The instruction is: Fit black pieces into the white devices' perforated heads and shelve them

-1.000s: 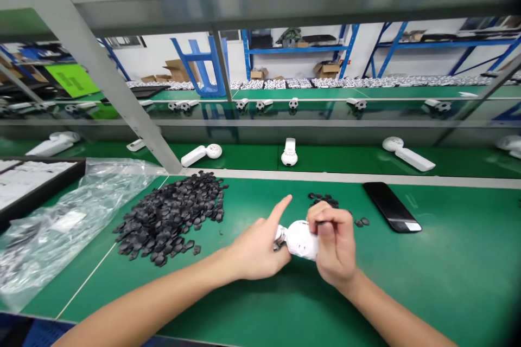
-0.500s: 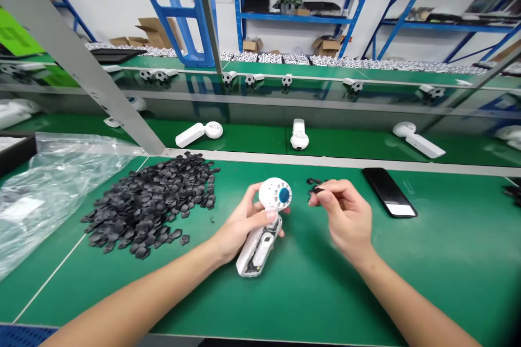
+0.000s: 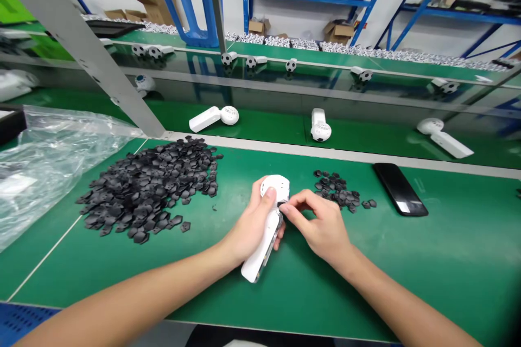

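Observation:
My left hand (image 3: 253,222) is wrapped round a white handheld fan (image 3: 260,249), thumb on its round head. The fan is tilted, its head away from me and its handle toward me, and an open side of the handle faces right. My right hand (image 3: 319,222) pinches a small black pentagon piece (image 3: 281,204) against the right side of the fan, where head and handle meet. Fingertips hide most of that piece. Beyond my right hand lies a small group of black pieces (image 3: 337,190); a large heap of the same pieces (image 3: 150,184) is at the left.
A black phone (image 3: 399,187) lies at the right. Clear plastic bags (image 3: 61,157) cover the left side. Behind the bench edge, white fans (image 3: 321,126) lie on a green belt (image 3: 268,133). A grey post (image 3: 97,59) rises at the left, near a blue stool (image 3: 187,5).
My right hand has moved left from the small group, bringing a black piece to the fan. The fan has been turned, so its blue centre no longer shows. The camera view has shifted.

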A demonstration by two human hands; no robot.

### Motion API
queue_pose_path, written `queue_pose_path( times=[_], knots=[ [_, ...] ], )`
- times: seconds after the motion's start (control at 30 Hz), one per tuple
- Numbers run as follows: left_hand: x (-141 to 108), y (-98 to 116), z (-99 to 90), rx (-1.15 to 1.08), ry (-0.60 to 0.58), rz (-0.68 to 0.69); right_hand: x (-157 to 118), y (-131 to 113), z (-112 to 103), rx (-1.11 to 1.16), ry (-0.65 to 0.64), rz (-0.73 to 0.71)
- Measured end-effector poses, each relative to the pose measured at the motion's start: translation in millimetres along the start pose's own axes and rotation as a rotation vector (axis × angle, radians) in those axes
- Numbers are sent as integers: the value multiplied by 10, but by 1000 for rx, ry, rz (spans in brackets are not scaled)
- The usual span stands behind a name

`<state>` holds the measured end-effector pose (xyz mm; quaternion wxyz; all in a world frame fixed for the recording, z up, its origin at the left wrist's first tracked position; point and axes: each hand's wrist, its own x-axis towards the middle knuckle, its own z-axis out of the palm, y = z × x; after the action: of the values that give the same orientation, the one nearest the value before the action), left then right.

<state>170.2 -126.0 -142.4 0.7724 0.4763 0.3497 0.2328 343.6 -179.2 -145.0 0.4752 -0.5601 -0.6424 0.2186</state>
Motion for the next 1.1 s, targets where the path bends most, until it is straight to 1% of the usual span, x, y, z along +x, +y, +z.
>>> queue_pose_path(
  times=[0.13,0.27,0.33,0.5,0.57,0.63,0.67,0.7,0.8,0.83,0.93,1.03,1.1],
  knots=[
    [-20,-25,3,67,17,43,-6,59,41,-43,-6,-63],
    [-33,-23,7,149,1,52,-8,108,59,-21,-10,-13],
    [-33,-17,9,176,-2,46,-13,130,55,-36,-35,-2],
    [-14,-12,24,186,-20,20,-9,197,3,-88,-97,-37],
    [-3,-13,23,177,-23,24,9,211,-13,-130,-58,-68],
    [7,-13,14,166,-31,23,30,207,-14,-138,24,-61],
    [10,-11,8,163,-41,21,39,201,-10,-115,44,-42],
    [12,-7,3,165,-54,17,44,192,-4,-78,31,-21],
    [10,12,-6,198,-78,9,35,176,12,31,-127,5],
    [8,20,-5,209,-79,7,24,175,15,47,-162,5],
    [-2,41,0,239,-67,-2,-12,175,19,101,-153,30],
    [-6,48,1,263,-52,-24,-5,157,14,227,-147,122],
    [-3,46,-5,257,-47,-19,42,137,-19,266,-176,174]
  ],
)
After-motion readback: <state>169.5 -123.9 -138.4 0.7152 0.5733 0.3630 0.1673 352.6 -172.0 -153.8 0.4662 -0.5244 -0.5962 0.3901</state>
